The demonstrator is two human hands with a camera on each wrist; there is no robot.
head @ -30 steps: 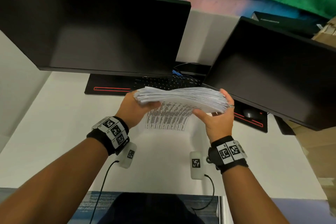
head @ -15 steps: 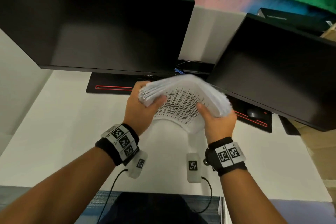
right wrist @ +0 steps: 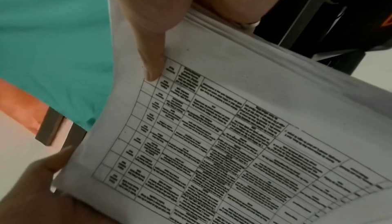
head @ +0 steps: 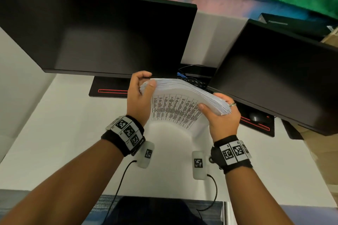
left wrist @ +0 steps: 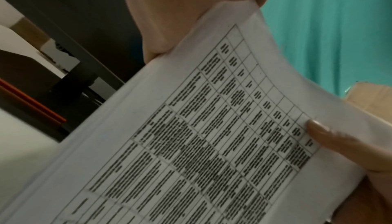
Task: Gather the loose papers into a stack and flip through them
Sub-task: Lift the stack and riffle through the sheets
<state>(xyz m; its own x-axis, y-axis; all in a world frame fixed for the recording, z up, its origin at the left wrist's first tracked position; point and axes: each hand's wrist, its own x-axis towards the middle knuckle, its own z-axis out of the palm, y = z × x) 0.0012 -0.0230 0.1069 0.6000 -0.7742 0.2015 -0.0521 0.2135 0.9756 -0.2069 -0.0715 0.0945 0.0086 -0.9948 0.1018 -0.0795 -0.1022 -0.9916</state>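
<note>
Head view first: nearest the camera, two forearms reach out over the white surface (head: 54,133), each wrist strapped with a black band carrying printed square markers, a small white pod and a thin black cable hanging under each.

Just beyond the wrists, the left hand (head: 139,100) grips the left edge of the paper stack (head: 182,95), thumb pressed on the near side, fingers curled over the far edge. The right hand (head: 222,117) clamps the right end, thumb on the underside, fingers wrapped over the top, a ring on one finger. The stack is up in the air between both hands, clear of the surface, bowed so its left end rides higher and its right end dips. The bottom sheet faces the camera, showing a printed table with dense rows of text; too blurred to read.

From the left wrist, the stack (left wrist: 201,143) fills the frame, the gridded sheet on show, one fingertip (left wrist: 318,128) of the other hand lying on its far edge. From the right wrist, the thumb (right wrist: 152,56) presses the printed sheet and the fanned page edges (right wrist: 233,40) show beyond it.

Farther back, a black desk mat (head: 109,91) with a red line lies under two dark monitors, one on the left (head: 100,33), one angled on the right (head: 274,71). A mouse (head: 256,116) sits beneath the right one.
</note>
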